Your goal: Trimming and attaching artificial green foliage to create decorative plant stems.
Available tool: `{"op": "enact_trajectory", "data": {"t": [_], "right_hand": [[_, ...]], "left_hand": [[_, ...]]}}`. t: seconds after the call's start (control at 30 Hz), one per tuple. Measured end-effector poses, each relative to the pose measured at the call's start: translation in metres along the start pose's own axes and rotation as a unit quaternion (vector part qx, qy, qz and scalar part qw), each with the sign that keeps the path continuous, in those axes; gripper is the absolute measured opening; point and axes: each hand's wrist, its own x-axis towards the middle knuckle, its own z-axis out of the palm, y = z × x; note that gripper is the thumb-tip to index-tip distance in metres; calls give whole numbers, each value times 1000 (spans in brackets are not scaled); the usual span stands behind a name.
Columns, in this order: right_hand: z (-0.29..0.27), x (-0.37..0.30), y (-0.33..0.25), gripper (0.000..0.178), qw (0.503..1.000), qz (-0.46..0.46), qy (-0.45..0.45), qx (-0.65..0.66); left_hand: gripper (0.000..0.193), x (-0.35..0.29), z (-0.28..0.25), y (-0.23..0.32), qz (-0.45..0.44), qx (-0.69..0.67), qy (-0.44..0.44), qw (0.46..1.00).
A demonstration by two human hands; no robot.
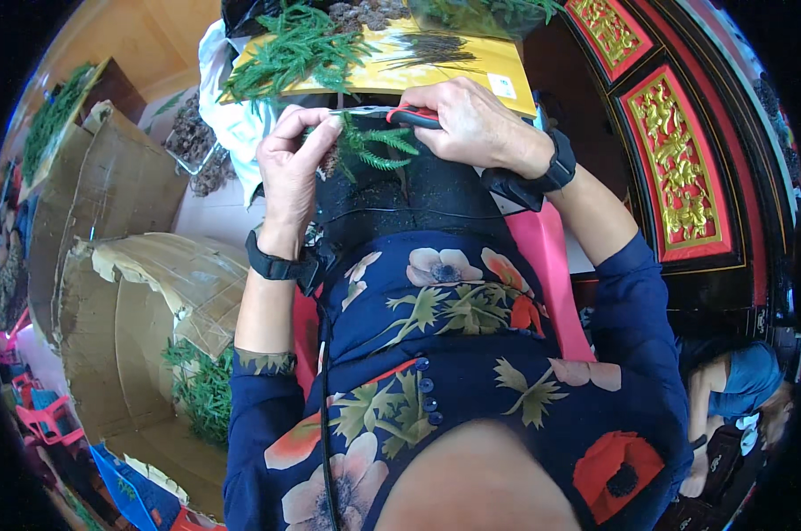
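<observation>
Above my lap, my left hand (292, 159) pinches a green artificial pine sprig (379, 148) between thumb and fingers. A small brown pine cone (331, 162) hangs just below those fingertips, beside the sprig. My right hand (476, 126) is closed round the red and black handles of a pair of pliers (415, 116). Their metal jaws point left and reach the top of the sprig by my left fingertips. Whatever the jaws grip there is too small to make out.
Ahead, a yellow board (400, 69) bears green sprigs (303, 49), thin dark wire stems (429, 50) and brown cones (369, 14). On my left stands an open cardboard box (122, 354) with more greenery (201, 389). Another person (741, 380) is at the lower right.
</observation>
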Motion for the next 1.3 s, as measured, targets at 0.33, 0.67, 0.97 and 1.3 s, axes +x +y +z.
{"op": "enact_trajectory", "data": {"t": [0.33, 0.67, 0.97, 1.3], "right_hand": [[-9, 5, 10, 34, 992, -113, 53, -16], [-4, 15, 13, 38, 971, -208, 121, 3], [-7, 17, 10, 40, 980, -190, 48, 10], [-6, 19, 8, 29, 982, -177, 59, 36]], "left_hand": [[8, 2, -6, 3, -76, -170, -31, 982], [13, 2, -15, -8, -121, -421, -156, 885], [10, 2, -12, -9, -123, -452, -213, 857], [9, 0, -7, -9, -141, -433, -208, 865]]}}
